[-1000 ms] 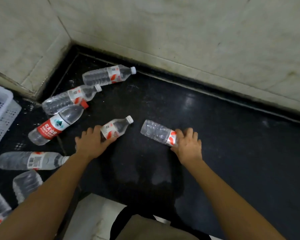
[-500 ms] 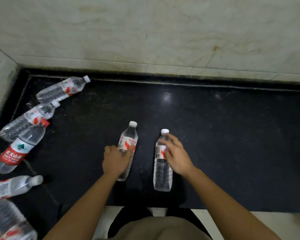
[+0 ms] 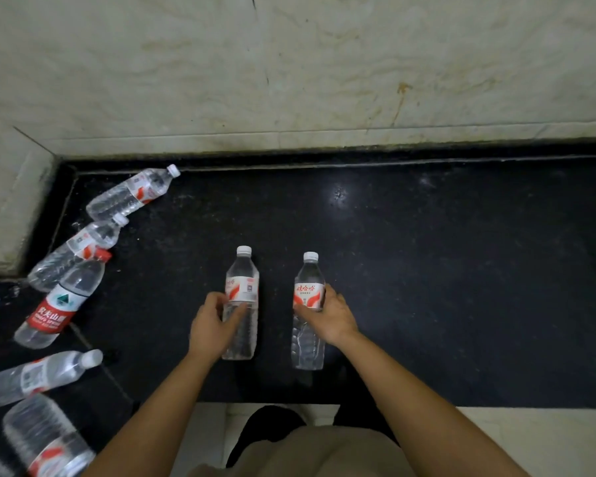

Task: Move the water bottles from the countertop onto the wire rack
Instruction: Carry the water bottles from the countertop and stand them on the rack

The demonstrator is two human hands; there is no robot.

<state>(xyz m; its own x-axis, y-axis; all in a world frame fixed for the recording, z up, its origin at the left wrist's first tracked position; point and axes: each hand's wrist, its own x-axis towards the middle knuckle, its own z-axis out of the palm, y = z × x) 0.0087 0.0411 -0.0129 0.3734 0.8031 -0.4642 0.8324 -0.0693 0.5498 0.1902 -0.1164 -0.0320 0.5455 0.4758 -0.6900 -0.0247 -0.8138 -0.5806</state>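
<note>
Over the black countertop (image 3: 444, 270) I hold two clear water bottles with white caps and red-white labels. My left hand (image 3: 214, 325) is wrapped around the left bottle (image 3: 241, 287). My right hand (image 3: 331, 316) grips the right bottle (image 3: 308, 294) at its label. Both bottles point caps away from me, side by side and apart. Several more bottles lie on their sides at the left: one near the back corner (image 3: 129, 194), one below it (image 3: 73, 253), and a red-labelled, red-capped one (image 3: 62, 301). The wire rack is out of view.
More bottles lie at the lower left (image 3: 38, 376) (image 3: 45, 438). A pale marble wall (image 3: 289, 74) closes the back and the left corner. The counter's front edge runs just below my forearms, with light floor (image 3: 530, 438) and my trousers beneath.
Both hands took bottles that lay on the counter and turned them caps away from me, side by side. The view swung right, so the bottle pile and the white basket slid leftward.
</note>
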